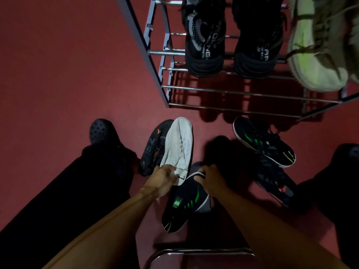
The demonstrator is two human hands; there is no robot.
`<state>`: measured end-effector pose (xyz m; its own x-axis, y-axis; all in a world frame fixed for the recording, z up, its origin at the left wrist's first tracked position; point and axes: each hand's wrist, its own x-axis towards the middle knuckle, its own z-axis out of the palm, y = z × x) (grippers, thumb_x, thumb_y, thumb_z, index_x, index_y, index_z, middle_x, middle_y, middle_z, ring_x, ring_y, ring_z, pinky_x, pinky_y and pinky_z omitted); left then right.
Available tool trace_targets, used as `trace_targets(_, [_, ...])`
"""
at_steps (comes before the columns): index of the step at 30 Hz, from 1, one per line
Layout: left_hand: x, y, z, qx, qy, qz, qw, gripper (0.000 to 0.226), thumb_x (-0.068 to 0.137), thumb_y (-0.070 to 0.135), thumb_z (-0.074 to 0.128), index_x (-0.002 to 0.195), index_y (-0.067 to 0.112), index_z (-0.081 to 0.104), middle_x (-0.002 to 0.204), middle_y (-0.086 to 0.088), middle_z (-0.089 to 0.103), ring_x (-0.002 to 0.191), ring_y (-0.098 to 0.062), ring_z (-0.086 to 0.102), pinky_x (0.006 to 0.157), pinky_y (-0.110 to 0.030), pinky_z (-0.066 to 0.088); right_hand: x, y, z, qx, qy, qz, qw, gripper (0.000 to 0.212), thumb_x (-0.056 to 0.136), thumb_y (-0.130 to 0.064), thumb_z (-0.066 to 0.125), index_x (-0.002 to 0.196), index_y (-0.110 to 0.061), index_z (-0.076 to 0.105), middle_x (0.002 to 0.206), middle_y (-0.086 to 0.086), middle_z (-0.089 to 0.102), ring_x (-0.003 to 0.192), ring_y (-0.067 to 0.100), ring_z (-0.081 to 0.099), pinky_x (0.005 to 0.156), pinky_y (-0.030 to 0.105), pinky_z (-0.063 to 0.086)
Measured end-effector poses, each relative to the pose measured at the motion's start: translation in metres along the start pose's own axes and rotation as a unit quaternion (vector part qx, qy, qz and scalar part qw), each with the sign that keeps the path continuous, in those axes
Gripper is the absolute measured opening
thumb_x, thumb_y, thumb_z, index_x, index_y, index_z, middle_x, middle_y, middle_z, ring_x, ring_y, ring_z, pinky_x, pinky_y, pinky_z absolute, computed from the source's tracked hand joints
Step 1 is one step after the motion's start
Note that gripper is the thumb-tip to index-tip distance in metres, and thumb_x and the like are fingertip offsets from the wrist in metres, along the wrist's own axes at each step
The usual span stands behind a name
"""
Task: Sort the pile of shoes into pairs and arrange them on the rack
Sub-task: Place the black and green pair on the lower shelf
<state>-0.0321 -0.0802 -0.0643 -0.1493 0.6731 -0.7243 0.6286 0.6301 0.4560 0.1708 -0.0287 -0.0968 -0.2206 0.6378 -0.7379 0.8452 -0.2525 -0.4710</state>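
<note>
My left hand [162, 179] grips the heel of a white shoe [179, 144] that points away from me. My right hand [210, 180] holds the heel collar of a black shoe with green stripes [184, 204], toe toward me. Its match, another black and green shoe [264, 141], lies on the floor to the right. A dark shoe with an orange mark [153, 146] lies left of the white one. A dark shoe with a red patch [275, 183] lies at the right. The metal rack [233, 93] holds a black pair [204, 41] and a pale green shoe [314, 55].
The floor is red. My legs in dark trousers flank the pile, with a dark clog [100, 131] on my left foot. A chrome tube frame [194, 252] sits low in front of me. The rack's lower front bars carry no shoes.
</note>
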Motion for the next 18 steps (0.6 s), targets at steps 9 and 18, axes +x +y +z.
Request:
trace_targets(9, [-0.021,0.031,-0.023,-0.155,-0.027,-0.037,0.987,0.012,0.100,0.003,0.057,0.091,0.009,0.060,0.079,-0.003,0.065,0.056,-0.002,0.064,0.053,-0.010,0.050,-0.047,-0.011,-0.068,0.012,-0.029,-0.089,0.996,0.026,0.088,-0.032,0.070,0.096,-0.008,0.068,0.096,0.009,0.070,0.090,0.025,0.065,0.082,0.039,0.050])
trace_targets(18, [-0.067,0.109,-0.071,-0.147,0.050,0.068,0.985,0.018,0.100,0.037,0.060,0.096,0.020,0.066,0.084,0.011,0.070,0.075,-0.004,0.062,0.069,-0.022,0.046,-0.116,0.005,-0.175,0.157,0.171,-0.038,0.972,0.033,0.092,-0.025,0.067,0.088,0.009,0.067,0.089,0.024,0.070,0.087,0.035,0.067,0.079,0.040,0.051])
